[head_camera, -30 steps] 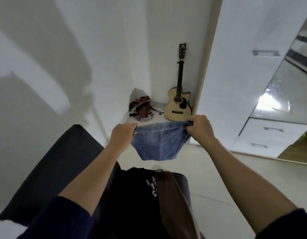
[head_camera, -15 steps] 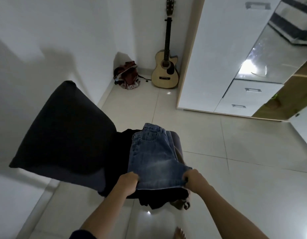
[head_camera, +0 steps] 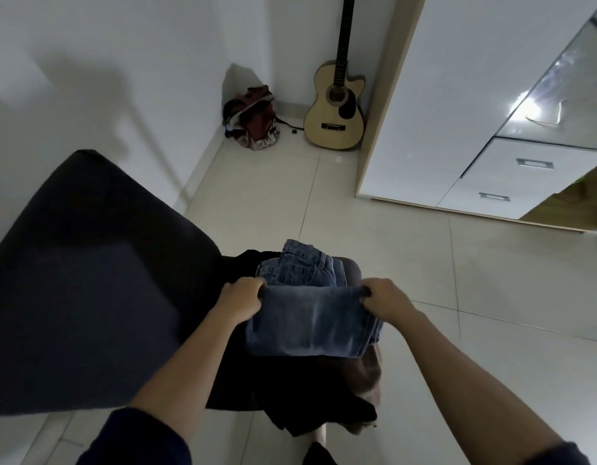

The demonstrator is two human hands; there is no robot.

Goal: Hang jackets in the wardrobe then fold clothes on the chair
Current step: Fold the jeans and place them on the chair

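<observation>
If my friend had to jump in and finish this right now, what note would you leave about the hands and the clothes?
Left grip pinches one hem corner of the denim shorts; right grip pinches the other.
Shorts lie on the clothes pile on the chair, hem half lifted over toward the waistband.
Done: shorts laid out, fold begun.
Left: finish that fold, then fold the black and brown clothes underneath. Whether jackets hang in the wardrobe cannot be seen.
</observation>
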